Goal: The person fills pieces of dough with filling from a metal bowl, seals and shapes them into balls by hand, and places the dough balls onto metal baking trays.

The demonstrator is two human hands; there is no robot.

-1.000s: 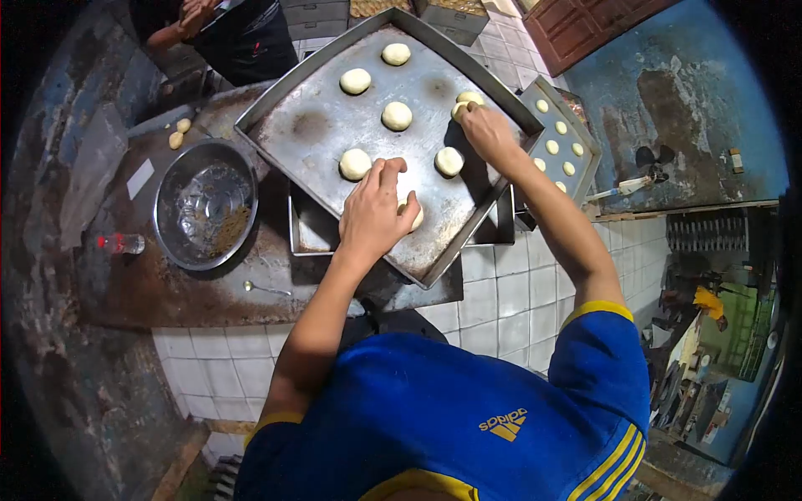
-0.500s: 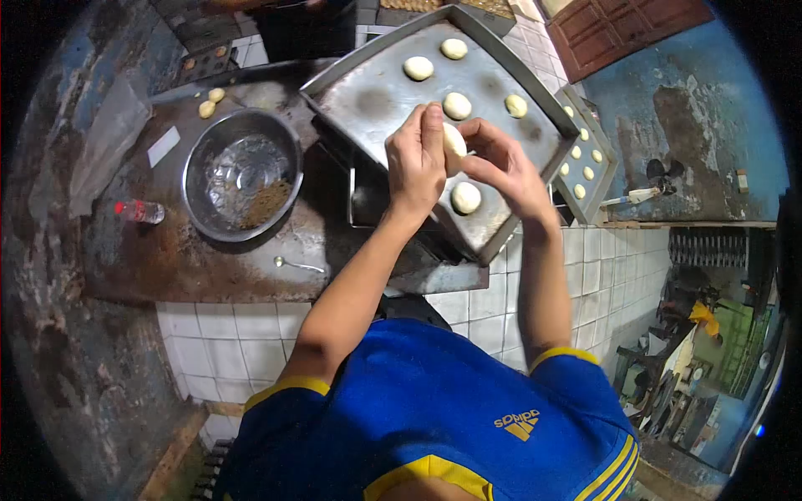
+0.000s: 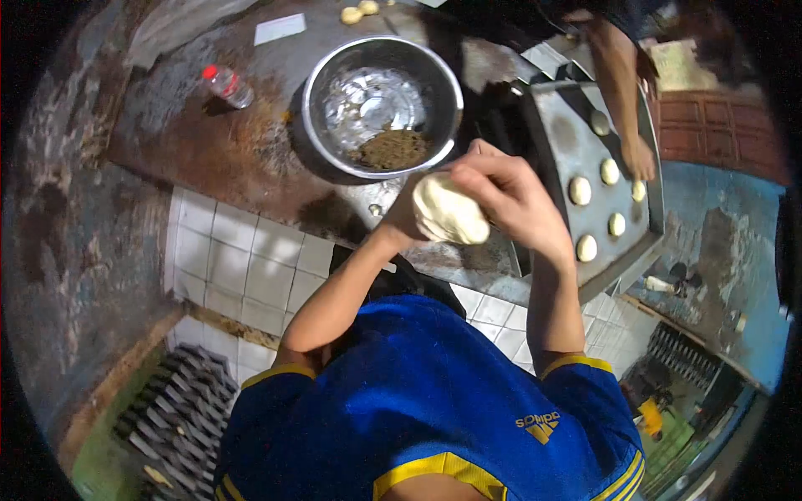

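A pale, flattened piece of dough [image 3: 449, 210] is held between both hands, close to the metal bowl. My left hand [image 3: 408, 215] is mostly hidden behind the dough and supports it from the left. The fingers of my right hand [image 3: 514, 196] are bent together at the dough's upper right edge. Just beyond, the round metal bowl [image 3: 313, 108] holds brown crumbly filling [image 3: 393, 149]. To the right, a metal tray [image 3: 543, 125] carries several round dough balls, one of them [image 3: 580, 191] near its left side.
Another person's arm [image 3: 616, 75] reaches over the tray, its hand at a dough ball. A red-capped bottle [image 3: 227, 86] and a white card [image 3: 280, 29] lie on the worktable [image 3: 175, 125]. More dough balls [image 3: 352, 15] sit at its far edge. A spoon is partly visible below the bowl.
The view has turned toward the bowl. The dough, first seen between my hands half a second ago, is now broader and flatter. The other person's arm has come over the tray.
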